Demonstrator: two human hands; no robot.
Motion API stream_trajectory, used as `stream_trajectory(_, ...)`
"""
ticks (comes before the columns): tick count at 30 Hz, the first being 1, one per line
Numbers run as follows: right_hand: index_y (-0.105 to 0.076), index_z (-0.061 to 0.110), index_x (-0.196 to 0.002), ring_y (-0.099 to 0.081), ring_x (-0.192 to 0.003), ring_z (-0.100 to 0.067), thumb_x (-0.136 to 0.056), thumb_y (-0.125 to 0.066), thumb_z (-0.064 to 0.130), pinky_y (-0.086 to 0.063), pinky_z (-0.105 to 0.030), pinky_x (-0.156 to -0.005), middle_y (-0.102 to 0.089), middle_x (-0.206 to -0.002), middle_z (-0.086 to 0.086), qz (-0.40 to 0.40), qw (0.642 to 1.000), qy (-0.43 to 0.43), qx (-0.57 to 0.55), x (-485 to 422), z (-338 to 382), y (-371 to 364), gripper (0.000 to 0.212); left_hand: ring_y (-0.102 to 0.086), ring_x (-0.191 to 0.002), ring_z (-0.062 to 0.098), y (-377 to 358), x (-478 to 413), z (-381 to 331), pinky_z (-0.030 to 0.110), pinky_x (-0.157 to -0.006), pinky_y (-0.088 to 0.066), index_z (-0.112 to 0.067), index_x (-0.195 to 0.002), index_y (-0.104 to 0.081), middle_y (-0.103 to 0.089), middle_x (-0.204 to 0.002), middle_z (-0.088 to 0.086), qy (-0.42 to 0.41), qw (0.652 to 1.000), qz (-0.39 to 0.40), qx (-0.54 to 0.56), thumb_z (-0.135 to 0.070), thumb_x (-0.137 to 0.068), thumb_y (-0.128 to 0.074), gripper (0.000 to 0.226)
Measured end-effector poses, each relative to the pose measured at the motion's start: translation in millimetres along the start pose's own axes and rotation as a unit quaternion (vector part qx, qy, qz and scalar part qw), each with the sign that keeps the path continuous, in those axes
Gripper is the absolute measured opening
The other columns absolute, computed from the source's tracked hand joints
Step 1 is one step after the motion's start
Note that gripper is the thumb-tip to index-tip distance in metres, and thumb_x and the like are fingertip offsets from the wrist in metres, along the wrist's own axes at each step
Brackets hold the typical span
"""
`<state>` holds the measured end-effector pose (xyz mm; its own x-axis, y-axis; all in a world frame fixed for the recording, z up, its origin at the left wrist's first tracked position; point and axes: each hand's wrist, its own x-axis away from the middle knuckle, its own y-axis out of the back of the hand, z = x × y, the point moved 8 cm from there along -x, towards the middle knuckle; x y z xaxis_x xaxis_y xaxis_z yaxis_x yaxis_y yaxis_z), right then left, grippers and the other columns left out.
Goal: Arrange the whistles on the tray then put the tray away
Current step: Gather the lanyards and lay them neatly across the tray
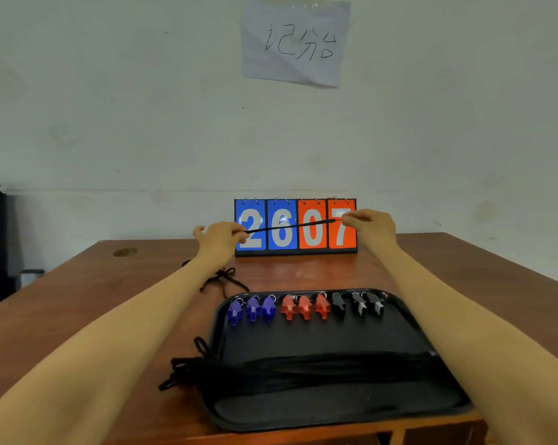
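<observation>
A black tray lies on the wooden table in front of me. Along its far side stand three blue whistles, three red whistles and three black whistles in a row. A bundle of black cords lies across the tray's middle and spills over its left rim. My left hand and my right hand are raised beyond the tray, each pinching one end of a black cord stretched taut between them.
A flip scoreboard reading 2607 stands at the table's far side against the wall. More loose black cord lies on the table left of the tray's far corner. A paper note hangs on the wall.
</observation>
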<state>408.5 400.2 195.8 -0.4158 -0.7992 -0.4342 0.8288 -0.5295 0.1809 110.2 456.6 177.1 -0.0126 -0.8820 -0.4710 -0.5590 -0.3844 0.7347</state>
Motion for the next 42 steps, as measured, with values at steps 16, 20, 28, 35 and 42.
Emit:
stream_trajectory(16,-0.072,0.006,-0.097,-0.061,-0.106,-0.022,-0.087,-0.061,0.015,-0.042,-0.026,-0.085,-0.071,-0.106,-0.011,-0.091,0.995,-0.043,0.021,33,3,119,0.017,-0.059,-0.099,0.018,66,40,-31,0.044,-0.108,-0.011,-0.021,-0.104,-0.069,-0.071,-0.097,-0.002,-0.046,0.995,-0.056,-0.065,-0.023,-0.098,-0.04,0.029)
stream_trajectory(20,-0.072,0.005,-0.099,-0.059,-0.111,-0.025,-0.087,-0.063,0.017,-0.043,-0.03,-0.091,-0.068,-0.111,-0.01,-0.082,0.992,-0.064,0.073,60,-5,143,0.019,-0.056,-0.109,0.018,67,73,-23,0.045,-0.109,-0.012,-0.024,-0.111,-0.067,-0.068,-0.11,-0.003,-0.032,0.995,-0.012,-0.092,-0.027,-0.099,-0.04,0.03)
stream_trajectory(28,-0.07,0.003,-0.102,-0.057,-0.113,-0.026,-0.09,-0.06,0.015,-0.043,-0.034,-0.093,-0.067,-0.117,-0.012,-0.017,0.979,-0.121,0.165,117,-31,163,0.02,-0.053,-0.113,0.017,52,145,5,0.037,-0.101,-0.024,-0.028,-0.113,-0.062,-0.065,-0.11,-0.006,-0.018,0.987,0.08,-0.139,-0.031,-0.098,-0.04,0.026)
stream_trajectory(35,-0.069,0.004,-0.108,-0.059,-0.109,-0.024,-0.089,-0.061,0.015,-0.045,-0.03,-0.089,-0.066,-0.118,-0.012,0.051,0.957,-0.13,0.255,146,-44,166,0.023,-0.055,-0.107,0.017,49,179,19,0.038,-0.102,-0.024,-0.03,-0.104,-0.064,-0.066,-0.105,-0.008,0.004,0.986,0.092,-0.139,-0.034,-0.096,-0.045,0.021)
stream_trajectory(42,-0.07,0.005,-0.107,-0.06,-0.11,-0.024,-0.087,-0.065,0.016,-0.047,-0.031,-0.091,-0.067,-0.117,-0.012,0.084,0.946,-0.153,0.274,154,-58,161,0.023,-0.051,-0.112,0.019,39,192,32,0.042,-0.105,-0.022,-0.031,-0.106,-0.064,-0.063,-0.109,-0.005,0.025,0.976,0.14,-0.166,-0.034,-0.097,-0.042,0.024)
